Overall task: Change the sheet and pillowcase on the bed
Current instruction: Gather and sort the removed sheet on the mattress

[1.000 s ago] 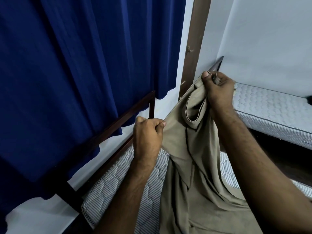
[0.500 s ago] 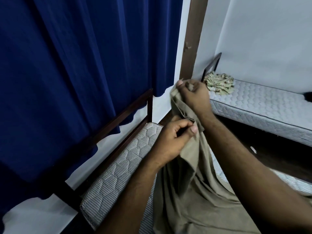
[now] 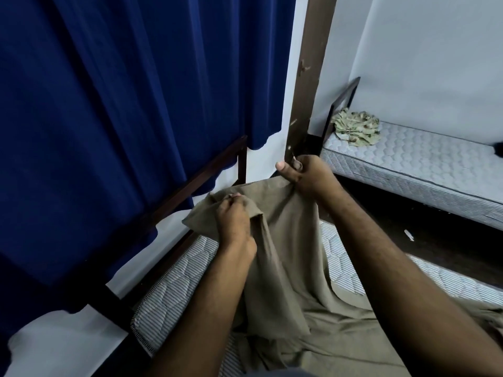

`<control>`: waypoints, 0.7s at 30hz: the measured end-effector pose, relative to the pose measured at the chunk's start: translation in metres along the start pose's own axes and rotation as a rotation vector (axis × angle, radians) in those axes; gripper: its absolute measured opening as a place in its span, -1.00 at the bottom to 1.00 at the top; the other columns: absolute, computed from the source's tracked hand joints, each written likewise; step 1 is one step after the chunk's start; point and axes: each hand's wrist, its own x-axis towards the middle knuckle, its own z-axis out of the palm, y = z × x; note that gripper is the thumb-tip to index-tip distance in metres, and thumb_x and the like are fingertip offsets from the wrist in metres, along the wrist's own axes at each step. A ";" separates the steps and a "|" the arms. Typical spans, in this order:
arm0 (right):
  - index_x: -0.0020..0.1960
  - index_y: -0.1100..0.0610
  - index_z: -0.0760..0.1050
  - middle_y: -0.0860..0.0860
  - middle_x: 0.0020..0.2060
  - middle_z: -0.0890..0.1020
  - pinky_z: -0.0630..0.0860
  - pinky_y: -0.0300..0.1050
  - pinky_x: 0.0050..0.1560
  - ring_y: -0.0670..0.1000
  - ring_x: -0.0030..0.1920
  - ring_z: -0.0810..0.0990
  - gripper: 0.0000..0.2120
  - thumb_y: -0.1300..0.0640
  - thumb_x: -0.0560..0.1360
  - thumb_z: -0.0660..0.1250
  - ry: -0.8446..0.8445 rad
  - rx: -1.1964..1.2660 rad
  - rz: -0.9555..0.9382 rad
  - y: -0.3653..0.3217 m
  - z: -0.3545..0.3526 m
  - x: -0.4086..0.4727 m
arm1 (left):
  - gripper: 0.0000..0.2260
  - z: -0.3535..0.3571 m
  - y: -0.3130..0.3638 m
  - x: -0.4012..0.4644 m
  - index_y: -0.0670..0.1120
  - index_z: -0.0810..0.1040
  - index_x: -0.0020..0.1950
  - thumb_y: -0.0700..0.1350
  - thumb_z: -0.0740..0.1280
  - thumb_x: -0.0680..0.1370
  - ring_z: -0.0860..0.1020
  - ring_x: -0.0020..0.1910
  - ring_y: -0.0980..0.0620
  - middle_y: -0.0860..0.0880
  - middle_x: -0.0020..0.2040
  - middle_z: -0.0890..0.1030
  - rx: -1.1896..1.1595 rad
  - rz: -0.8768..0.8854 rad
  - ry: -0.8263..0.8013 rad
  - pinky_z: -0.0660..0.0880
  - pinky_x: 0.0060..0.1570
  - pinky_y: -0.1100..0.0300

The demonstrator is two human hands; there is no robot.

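1. The tan sheet (image 3: 288,257) is lifted at one edge, the rest lying on the striped mattress (image 3: 174,284).
2. Both hands grip that edge: left hand (image 3: 234,216) bunching cloth, right hand (image 3: 304,175) fisted higher.
3. A blue curtain (image 3: 122,104) hangs left.

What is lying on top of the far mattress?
A crumpled patterned cloth lies on the far mattress at its headboard end. A dark object sits at the frame's right edge, cut off and unidentifiable.

Dim, bluish light; wide-angle edge bending; details perhaps slightly soft.
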 end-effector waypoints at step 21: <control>0.16 0.34 0.50 0.15 -0.06 0.66 0.59 -0.03 0.10 0.08 -0.01 0.63 -0.75 0.26 0.54 0.42 -0.405 0.763 -0.089 -0.005 0.022 -0.032 | -0.88 0.009 0.000 -0.013 -0.12 0.60 -0.02 -0.16 0.27 0.59 0.59 -0.28 0.05 -0.08 -0.22 0.64 -0.165 -0.121 -0.274 0.52 -0.39 0.23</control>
